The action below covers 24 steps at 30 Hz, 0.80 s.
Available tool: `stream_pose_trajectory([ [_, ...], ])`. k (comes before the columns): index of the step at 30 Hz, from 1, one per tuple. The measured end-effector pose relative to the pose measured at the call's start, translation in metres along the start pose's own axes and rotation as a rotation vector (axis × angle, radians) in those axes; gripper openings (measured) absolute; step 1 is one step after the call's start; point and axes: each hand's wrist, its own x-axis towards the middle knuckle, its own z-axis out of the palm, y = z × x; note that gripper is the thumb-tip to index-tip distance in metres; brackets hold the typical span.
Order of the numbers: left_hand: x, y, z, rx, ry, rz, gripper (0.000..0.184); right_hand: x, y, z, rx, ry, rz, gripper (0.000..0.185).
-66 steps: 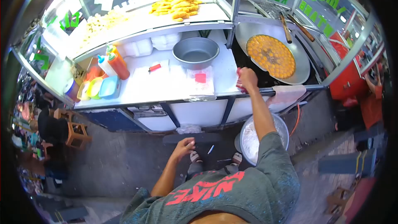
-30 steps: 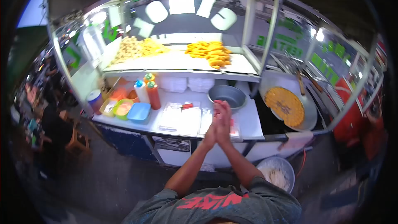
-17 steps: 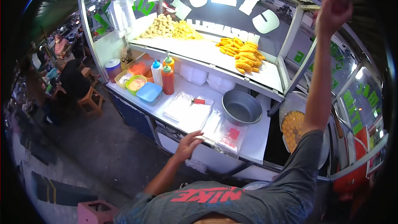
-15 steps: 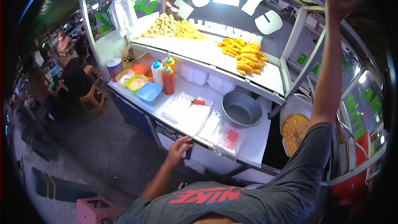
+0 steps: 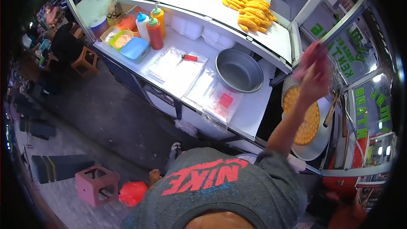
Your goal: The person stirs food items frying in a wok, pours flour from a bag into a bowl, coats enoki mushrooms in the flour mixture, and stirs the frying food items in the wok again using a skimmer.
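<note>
My right hand (image 5: 314, 82) is raised over the frying side of the stall, closed on a reddish cloth (image 5: 313, 59) blurred by motion. Below it is a wide pan (image 5: 313, 150) of oil, its surface covered with golden round pieces (image 5: 302, 121). A wooden-handled utensil (image 5: 330, 110) rests by the pan's right side. Down beside my body, my left hand (image 5: 155, 175) shows only in part past the shirt, with its fingers curled in. Close to it is a red plastic bag (image 5: 133, 193); I cannot tell whether they touch.
The counter holds a grey basin (image 5: 239, 70), clear plastic bags (image 5: 174, 68), a red lighter (image 5: 189, 58), sauce bottles (image 5: 155, 33) and a blue container (image 5: 135, 48). Fried food (image 5: 254, 15) lies on the shelf above. A pink stool (image 5: 97, 184) stands at lower left. People sit farther back.
My right hand has come down from high at the upper right, with the reddish cloth now plain in it. My left hand has drawn back from the counter edge to my side. The view has tilted downward.
</note>
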Motion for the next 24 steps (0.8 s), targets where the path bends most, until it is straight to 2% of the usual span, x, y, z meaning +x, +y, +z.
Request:
stream_pose_trajectory([
  [2,0.011,-0.06,0.006,0.339,0.091,0.694,0.016,-0.109,-0.003,-0.026,0.205,-0.142,0.248,0.037],
  [3,0.016,-0.053,0.008,0.017,0.036,0.184,0.016,-0.144,-0.007,-0.046,-0.091,-0.349,0.102,0.046],
  [4,0.03,-0.043,0.002,-0.291,-0.023,-0.329,0.016,-0.188,-0.004,-0.059,-0.038,-0.451,0.231,0.051],
  [5,0.047,-0.033,-0.006,-0.296,-0.042,-0.356,0.016,-0.217,-0.006,-0.066,-0.089,-0.585,0.259,0.053],
  [6,0.071,-0.019,-0.012,-0.301,-0.063,-0.374,0.017,-0.236,0.0,-0.072,-0.028,-0.916,0.377,0.05],
  [7,0.091,0.002,-0.017,-0.209,-0.038,-0.334,0.018,-0.244,0.004,-0.08,-0.151,-1.33,0.384,0.051],
  [9,0.123,0.057,-0.027,-0.152,0.018,-0.206,0.021,-0.224,-0.011,-0.074,-0.146,-1.167,0.196,0.059],
  [11,0.14,0.11,-0.037,-0.214,0.065,-0.087,0.023,-0.201,-0.012,-0.048,0.029,-1.012,0.224,0.063],
  [12,0.143,0.132,-0.038,-0.246,0.081,-0.055,0.024,-0.187,-0.022,-0.031,-0.011,-0.969,0.165,0.06],
  [13,0.146,0.151,-0.039,-0.252,0.063,-0.009,0.024,-0.183,-0.026,-0.013,-0.178,-1.026,0.071,0.059],
  [15,0.139,0.151,-0.038,-0.184,0.057,0.123,0.025,-0.195,-0.01,0.016,-0.267,-1.11,-0.114,0.042],
  [17,0.15,0.138,-0.036,-0.027,0.1,0.316,0.025,-0.203,0.007,0.033,-0.207,-1.36,-0.18,0.02],
  [19,0.151,0.105,-0.038,-0.092,0.067,0.273,0.024,-0.221,0.024,0.037,-0.147,-1.275,-0.275,0.02],
  [20,0.146,0.088,-0.044,-0.099,0.05,0.177,0.025,-0.214,0.02,0.032,-0.119,-1.248,-0.276,0.016],
  [21,0.142,0.067,-0.048,-0.109,0.023,0.081,0.026,-0.199,0.007,0.026,-0.17,-1.282,-0.257,0.013],
  [23,0.139,0.011,-0.06,-0.038,0.01,0.03,0.029,-0.165,-0.022,0.012,-0.196,-1.28,-0.287,0.013],
  [24,0.13,0.008,-0.076,-0.055,-0.064,-0.182,0.03,-0.15,-0.035,0.007,-0.223,-1.269,-0.321,0.011],
])
